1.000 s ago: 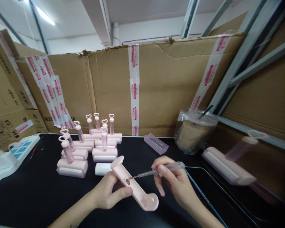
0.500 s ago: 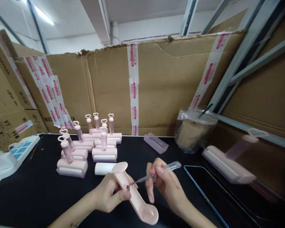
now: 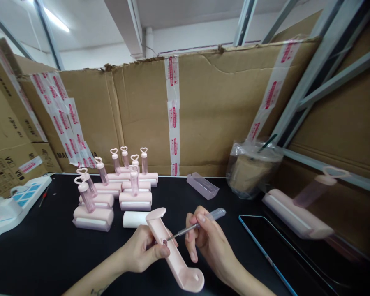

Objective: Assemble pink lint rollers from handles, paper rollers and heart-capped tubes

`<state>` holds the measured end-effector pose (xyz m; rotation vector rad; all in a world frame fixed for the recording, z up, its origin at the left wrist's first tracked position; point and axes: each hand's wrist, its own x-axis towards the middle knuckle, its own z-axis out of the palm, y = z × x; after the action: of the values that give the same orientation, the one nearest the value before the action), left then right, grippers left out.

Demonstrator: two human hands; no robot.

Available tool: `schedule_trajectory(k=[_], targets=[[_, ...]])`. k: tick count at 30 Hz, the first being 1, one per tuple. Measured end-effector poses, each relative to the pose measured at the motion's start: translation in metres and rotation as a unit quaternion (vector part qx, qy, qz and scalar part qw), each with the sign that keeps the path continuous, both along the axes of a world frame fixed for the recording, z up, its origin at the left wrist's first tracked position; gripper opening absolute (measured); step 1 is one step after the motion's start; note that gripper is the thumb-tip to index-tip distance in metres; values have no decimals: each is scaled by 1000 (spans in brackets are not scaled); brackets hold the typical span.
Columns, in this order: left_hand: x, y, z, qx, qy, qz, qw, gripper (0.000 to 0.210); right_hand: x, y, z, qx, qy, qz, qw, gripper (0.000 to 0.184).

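Observation:
My left hand (image 3: 144, 250) grips a pink lint roller housing (image 3: 175, 259), a curved trough with rounded ends, tilted with its hollow side up. In my right hand (image 3: 209, 238) is a slim screwdriver (image 3: 200, 224) with a clear handle. Its metal tip reaches the small hole near the middle of the trough, beside my left thumb. What sits in the hole is too small to make out. Behind the housing lies a white roll (image 3: 135, 219), partly covered by it. Several pink lint rollers (image 3: 94, 218) with heart-shaped loops stand at the left.
A translucent cover (image 3: 202, 186) lies at the back, near a bagged drink cup (image 3: 249, 172). To the right are a phone (image 3: 274, 242) and another lint roller (image 3: 296, 213). A power strip (image 3: 24, 201) sits far left; a cardboard wall (image 3: 142, 115) closes the back.
My right hand and the screwdriver have shifted slightly left, and the handle has turned a little. The housing has tilted slightly in my left hand.

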<state>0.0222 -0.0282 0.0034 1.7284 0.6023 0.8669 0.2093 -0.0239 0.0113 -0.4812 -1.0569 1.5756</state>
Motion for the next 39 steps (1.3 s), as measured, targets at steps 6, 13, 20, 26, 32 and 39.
schedule_trajectory(k=[6,13,20,26,32,39], targets=[[3,-2,-3,8,-3,-10,1000,48,-5,-3,-1,-10,-12,1,1000,27],[3,-6,4,52,16,18,998,44,7,-6,0,112,-15,-33,993,20],[0,-7,8,83,-3,16,996,42,12,-7,2,129,-33,-26,991,19],[-2,-6,11,71,24,5,997,42,12,-7,3,131,-34,-13,991,20],[-3,-6,8,30,7,-26,999,46,16,-7,5,160,-79,7,984,19],[-1,-5,7,-3,-27,-38,999,44,14,-4,4,148,-78,35,985,18]])
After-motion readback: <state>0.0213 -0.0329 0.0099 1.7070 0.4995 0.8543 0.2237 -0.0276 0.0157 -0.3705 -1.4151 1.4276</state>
